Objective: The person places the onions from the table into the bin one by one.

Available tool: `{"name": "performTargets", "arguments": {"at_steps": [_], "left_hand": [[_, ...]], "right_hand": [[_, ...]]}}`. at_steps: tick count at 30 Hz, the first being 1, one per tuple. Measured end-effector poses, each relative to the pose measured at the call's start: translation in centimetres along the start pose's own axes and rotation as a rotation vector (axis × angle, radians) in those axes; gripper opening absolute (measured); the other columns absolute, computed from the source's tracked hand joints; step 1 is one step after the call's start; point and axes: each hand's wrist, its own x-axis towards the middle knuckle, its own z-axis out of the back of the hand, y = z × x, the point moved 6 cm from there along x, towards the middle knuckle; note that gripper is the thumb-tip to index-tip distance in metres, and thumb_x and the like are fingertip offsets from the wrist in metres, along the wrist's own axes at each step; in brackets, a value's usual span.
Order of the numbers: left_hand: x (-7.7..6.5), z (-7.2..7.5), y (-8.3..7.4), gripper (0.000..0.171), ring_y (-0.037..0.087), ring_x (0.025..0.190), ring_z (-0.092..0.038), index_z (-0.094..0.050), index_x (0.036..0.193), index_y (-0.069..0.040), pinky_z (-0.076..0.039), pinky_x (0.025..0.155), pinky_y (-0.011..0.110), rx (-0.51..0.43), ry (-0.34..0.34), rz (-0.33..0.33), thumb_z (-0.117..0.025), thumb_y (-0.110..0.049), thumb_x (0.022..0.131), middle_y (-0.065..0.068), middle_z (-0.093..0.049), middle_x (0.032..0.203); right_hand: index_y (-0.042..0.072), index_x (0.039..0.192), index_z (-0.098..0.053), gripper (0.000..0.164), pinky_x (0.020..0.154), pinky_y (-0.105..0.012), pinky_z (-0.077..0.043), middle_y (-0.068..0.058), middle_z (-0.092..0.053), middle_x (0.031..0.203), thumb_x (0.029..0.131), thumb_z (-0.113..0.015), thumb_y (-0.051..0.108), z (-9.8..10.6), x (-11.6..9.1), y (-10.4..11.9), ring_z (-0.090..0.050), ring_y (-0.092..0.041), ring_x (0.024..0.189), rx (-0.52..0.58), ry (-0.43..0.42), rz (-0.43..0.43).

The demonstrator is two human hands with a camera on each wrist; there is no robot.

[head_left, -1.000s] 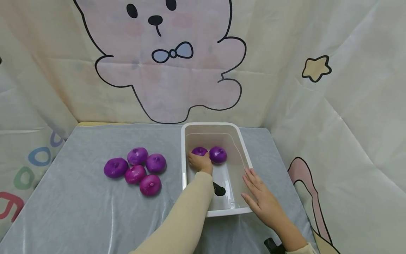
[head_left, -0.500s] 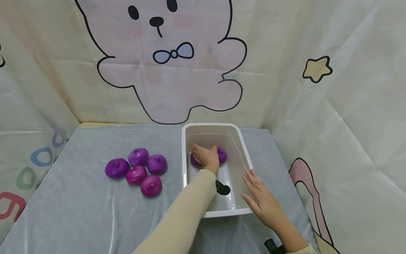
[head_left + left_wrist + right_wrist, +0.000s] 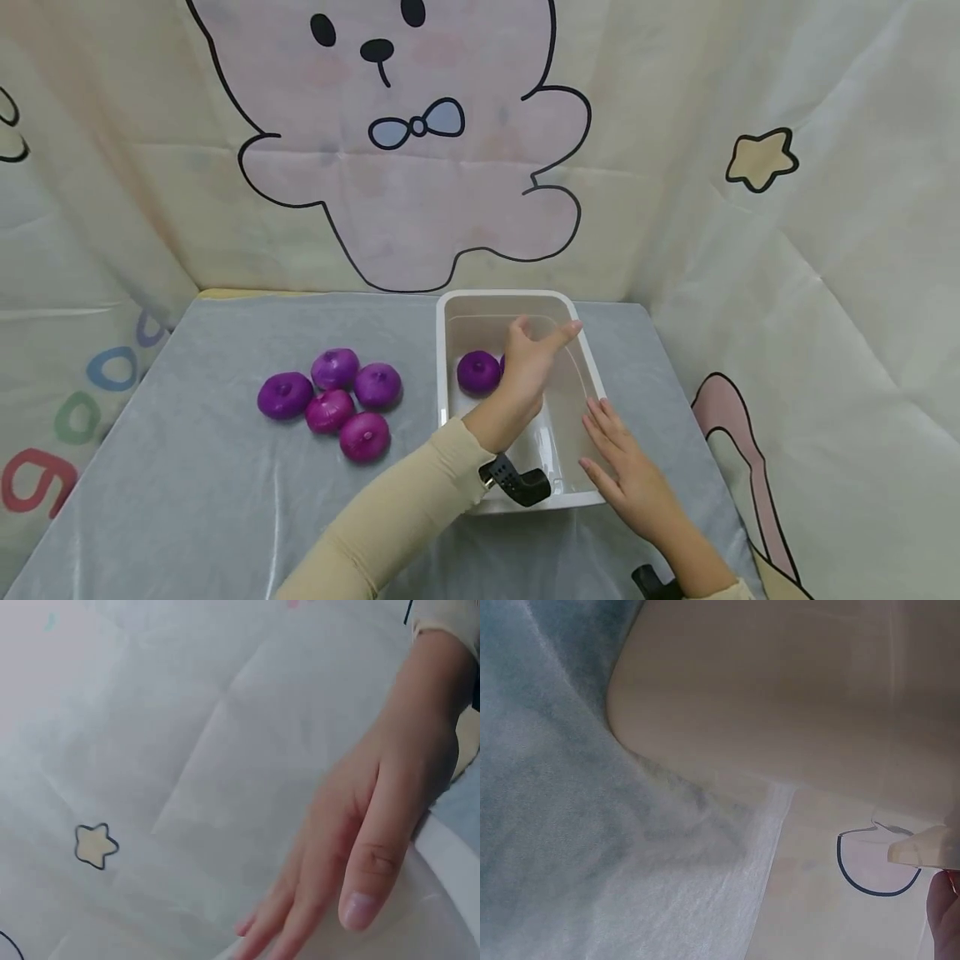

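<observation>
Five shiny, round purple onions lie close together at 9 o'clock of the white box. Inside, one onion lies toward 11 o'clock, with another onion, mostly hidden, at its 3 o'clock.

A hand could pass over the tub between the left hand and the right hand. Left of the former, two onions block — one mostly hidden — then the rim. The right hand bars the opposite rim.
</observation>
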Motion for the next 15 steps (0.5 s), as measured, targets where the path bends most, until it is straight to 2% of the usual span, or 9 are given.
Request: {"name": "performTargets", "arguments": {"at_steps": [1, 4, 10, 15], "left_hand": [[-0.6, 0.3, -0.4, 0.097, 0.031, 0.152, -0.024, -0.023, 0.155, -0.005, -0.026, 0.123, 0.048, -0.007, 0.029, -0.004, -0.080, -0.035, 0.083, 0.015, -0.023, 0.164], [-1.9, 1.5, -1.2, 0.092, 0.030, 0.152, -0.025, -0.025, 0.155, -0.005, -0.025, 0.124, 0.046, -0.042, 0.058, -0.013, -0.078, -0.033, 0.085, 0.014, -0.026, 0.163], [-3.6, 4.3, -2.6, 0.081, 0.032, 0.151, -0.028, -0.027, 0.152, 0.001, -0.025, 0.125, 0.043, -0.158, 0.054, -0.076, -0.073, -0.020, 0.089, 0.017, -0.031, 0.160], [-4.2, 6.7, -3.5, 0.081, 0.030, 0.151, -0.027, -0.025, 0.153, 0.001, -0.025, 0.125, 0.040, -0.180, 0.041, -0.150, -0.071, -0.018, 0.089, 0.017, -0.029, 0.161]], "right_hand": [[-0.001, 0.143, -0.050, 0.056, 0.115, -0.002, -0.006, -0.015, -0.041, 0.157, 0.092, -0.067, 0.016, 0.0, 0.0, 0.0, -0.009, -0.001, 0.153, -0.001, -0.002, 0.001], [-0.001, 0.143, -0.050, 0.056, 0.115, -0.002, -0.005, -0.015, -0.040, 0.157, 0.093, -0.066, 0.017, -0.1, 0.0, -0.2, -0.008, 0.000, 0.153, -0.010, 0.009, 0.006], [-0.006, 0.140, -0.052, 0.055, 0.116, -0.003, -0.004, -0.017, -0.041, 0.156, 0.091, -0.068, 0.015, -0.3, -0.1, -0.6, -0.008, -0.001, 0.153, -0.010, 0.000, 0.013], [-0.006, 0.139, -0.052, 0.056, 0.117, -0.004, -0.004, -0.018, -0.042, 0.155, 0.090, -0.069, 0.013, -0.6, -0.2, -0.7, -0.009, -0.001, 0.154, -0.001, -0.011, 0.024]]}}
